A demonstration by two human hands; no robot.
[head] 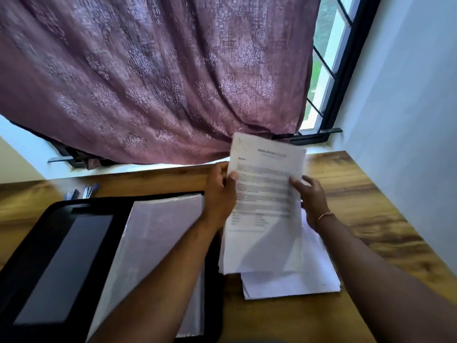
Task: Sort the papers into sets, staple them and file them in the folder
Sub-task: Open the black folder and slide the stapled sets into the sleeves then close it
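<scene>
Wooden table (358, 206) bears the open black folder (37, 256), left of the fingers; a loose pile (291, 285) lies beneath them; the raised sheaf of papers (264, 194) is gripped at its sides by left hand (220, 191) and right hand (311, 196).

Two bare arms reach forward from the bottom of the view. The left forearm (158, 271) angles up to the right and the right forearm (371, 266) up to the left. The left hand (220, 194) grips the left edge of a sheaf of papers (264, 191), thumb across the front and fingers curled behind. The right hand (312, 198) holds the opposite edge, thumb on the printed face, fingers partly hidden behind the sheets. A thin reddish thread (325, 215) circles the right wrist.
</scene>
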